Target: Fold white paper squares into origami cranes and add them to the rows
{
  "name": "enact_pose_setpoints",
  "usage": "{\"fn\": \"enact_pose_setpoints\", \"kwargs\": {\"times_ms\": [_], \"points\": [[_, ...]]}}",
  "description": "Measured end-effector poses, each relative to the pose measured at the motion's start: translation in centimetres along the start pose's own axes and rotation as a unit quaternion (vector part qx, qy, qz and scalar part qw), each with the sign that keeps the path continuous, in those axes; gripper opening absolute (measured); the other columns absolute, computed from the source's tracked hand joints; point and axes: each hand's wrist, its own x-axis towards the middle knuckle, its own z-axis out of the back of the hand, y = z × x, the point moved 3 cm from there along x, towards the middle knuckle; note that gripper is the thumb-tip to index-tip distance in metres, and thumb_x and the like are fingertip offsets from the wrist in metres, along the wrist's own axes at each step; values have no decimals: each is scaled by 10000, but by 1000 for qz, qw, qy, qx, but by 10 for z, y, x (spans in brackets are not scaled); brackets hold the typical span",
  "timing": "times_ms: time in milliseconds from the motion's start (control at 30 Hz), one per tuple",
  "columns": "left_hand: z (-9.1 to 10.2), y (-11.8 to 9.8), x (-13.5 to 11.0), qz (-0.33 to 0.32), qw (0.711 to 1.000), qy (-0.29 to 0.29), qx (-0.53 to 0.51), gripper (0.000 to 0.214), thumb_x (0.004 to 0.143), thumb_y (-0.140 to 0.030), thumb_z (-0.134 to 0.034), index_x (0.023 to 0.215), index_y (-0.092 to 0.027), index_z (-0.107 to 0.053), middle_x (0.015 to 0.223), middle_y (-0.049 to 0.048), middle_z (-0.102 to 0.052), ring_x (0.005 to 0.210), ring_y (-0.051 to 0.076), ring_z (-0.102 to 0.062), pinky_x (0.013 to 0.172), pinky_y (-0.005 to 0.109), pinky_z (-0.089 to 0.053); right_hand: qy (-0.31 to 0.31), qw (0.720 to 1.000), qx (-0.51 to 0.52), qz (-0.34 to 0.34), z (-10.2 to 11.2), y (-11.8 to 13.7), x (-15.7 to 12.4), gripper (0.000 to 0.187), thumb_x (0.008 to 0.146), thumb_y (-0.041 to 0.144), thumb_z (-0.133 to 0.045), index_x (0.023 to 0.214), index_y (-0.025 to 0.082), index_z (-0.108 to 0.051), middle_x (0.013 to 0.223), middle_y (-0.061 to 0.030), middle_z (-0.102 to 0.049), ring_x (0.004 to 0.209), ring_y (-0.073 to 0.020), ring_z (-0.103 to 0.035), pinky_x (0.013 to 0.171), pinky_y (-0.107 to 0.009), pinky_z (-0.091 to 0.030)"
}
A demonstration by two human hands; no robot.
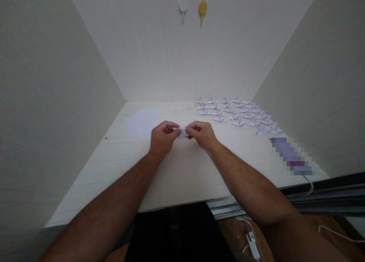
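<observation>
Between my two hands, above the middle of the white table (pixel 182 167), is a small folded piece of white paper (pixel 181 133). My left hand (pixel 164 137) pinches its left end between thumb and fingers. The right end is pinched by my right hand (pixel 202 133). Parts of the paper are hidden behind my fingertips, so its exact folded shape is not clear. Loose white paper sheets (pixel 142 123) lie spread on the table beyond my left hand. Several folded paper cranes (pixel 238 123) stand in rows beyond my right hand.
A pixelated flat device (pixel 292 155) with a cable (pixel 310 186) lies at the table's right edge. A small orange dot (pixel 106 138) is at the left. Walls enclose the table on three sides; a white hook (pixel 183 5) and a yellow hook (pixel 202 7) hang behind. Below is a power strip (pixel 252 246).
</observation>
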Motion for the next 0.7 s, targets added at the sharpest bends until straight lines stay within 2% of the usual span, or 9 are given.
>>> {"fn": "enact_pose_setpoints", "kwargs": {"times_ms": [233, 567, 700], "points": [[0, 4, 0, 34, 999, 2, -25, 171, 629, -224, -758, 757, -162, -664, 571, -26, -596, 502, 88, -509, 491, 219, -389, -5, 999, -29, 29, 1, 1, -1, 148, 702, 293, -663, 704, 145, -672, 555, 4, -628, 506, -99, -565, 499, -220, -453], [1, 2, 1, 12, 999, 34, 24, 184, 641, -228, -757, 795, -169, -675, 604, -18, -627, 519, 93, -540, 503, 215, -426, 10, 990, -126, 57, 1, 1, -3, 181, 735, 334, -655, 722, 155, -677, 603, -4, -628, 531, -94, -528, 511, -217, -407], [0, 1, 1, 25, 999, 39, 0, 219, 637, -220, -757, 835, -163, -682, 629, -11, -638, 540, 97, -561, 520, 217, -448, 4, 992, -114, 54, 3, 2, -3, 170, 733, 320, -647, 686, 157, -666, 580, 0, -614, 528, -96, -525, 516, -222, -407]]}}
